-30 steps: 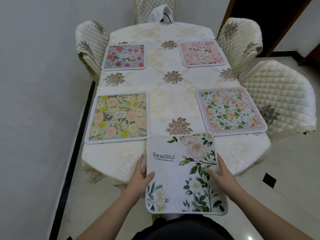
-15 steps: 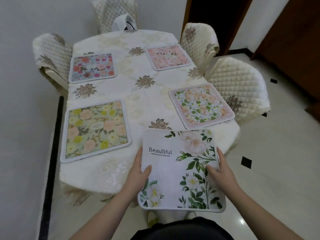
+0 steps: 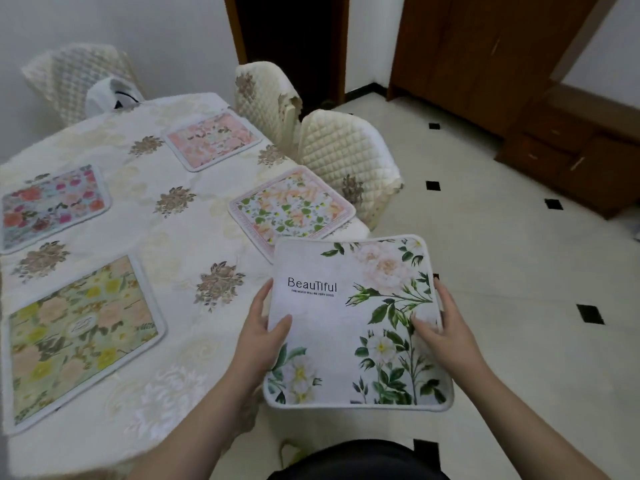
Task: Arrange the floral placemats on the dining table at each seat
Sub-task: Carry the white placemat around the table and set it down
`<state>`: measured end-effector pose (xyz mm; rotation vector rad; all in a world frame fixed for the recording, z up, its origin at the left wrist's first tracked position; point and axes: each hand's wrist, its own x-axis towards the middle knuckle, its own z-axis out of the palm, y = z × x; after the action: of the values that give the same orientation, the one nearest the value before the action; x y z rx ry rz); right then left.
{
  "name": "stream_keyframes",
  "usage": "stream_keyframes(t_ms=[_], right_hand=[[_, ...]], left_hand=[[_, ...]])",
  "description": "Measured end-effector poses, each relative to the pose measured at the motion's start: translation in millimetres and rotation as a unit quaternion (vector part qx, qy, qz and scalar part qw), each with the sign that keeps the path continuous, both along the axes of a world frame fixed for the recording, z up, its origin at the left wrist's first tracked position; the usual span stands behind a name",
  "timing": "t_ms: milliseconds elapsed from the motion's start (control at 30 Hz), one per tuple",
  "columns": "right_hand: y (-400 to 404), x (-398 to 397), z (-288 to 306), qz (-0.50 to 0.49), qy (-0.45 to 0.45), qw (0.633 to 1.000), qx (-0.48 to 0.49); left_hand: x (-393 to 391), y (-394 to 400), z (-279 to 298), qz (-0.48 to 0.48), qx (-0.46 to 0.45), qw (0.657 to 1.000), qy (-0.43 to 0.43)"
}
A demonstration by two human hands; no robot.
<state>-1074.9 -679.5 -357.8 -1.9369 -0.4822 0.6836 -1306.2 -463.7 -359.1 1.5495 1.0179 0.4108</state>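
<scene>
- Both forearms reach forward; left hand (image 3: 258, 327) and right hand (image 3: 446, 327) grip the white placemat (image 3: 356, 323) by its side edges, thumbs on top.
- The soft, rounded-square mat, printed "Beautiful", is held beside the tabletop (image 3: 180, 233) corner, mostly over tiled floor (image 3: 519, 306).

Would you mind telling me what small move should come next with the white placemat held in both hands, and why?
Probably carry the white placemat, gripped by the left hand and right hand, back over the table and lay it at the bare near end; four mats already lie at the sides.

hidden – white bag (image 3: 110, 95) partly | cut off – yellow placemat (image 3: 79, 336) left edge
</scene>
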Motion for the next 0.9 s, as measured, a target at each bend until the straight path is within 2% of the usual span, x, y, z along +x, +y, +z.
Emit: stream_keyframes(t_ms=[300, 500, 733, 900], right_hand=[[-130, 63, 16, -0.113, -0.004, 0.993, 0.023], [-183, 88, 22, -0.170, -0.006, 0.985, 0.038], [-196, 106, 15, -0.206, 0.000, 0.978, 0.045], [-179, 124, 16, -0.221, -0.001, 0.974, 0.043]], left_hand=[[108, -89, 22, -0.075, -0.010, 0.997, 0.000], [157, -128, 27, -0.110, -0.003, 0.994, -0.024], [196, -133, 29, -0.148, 0.009, 0.988, -0.052], [226, -111, 26, -0.152, 0.015, 0.988, -0.034]])
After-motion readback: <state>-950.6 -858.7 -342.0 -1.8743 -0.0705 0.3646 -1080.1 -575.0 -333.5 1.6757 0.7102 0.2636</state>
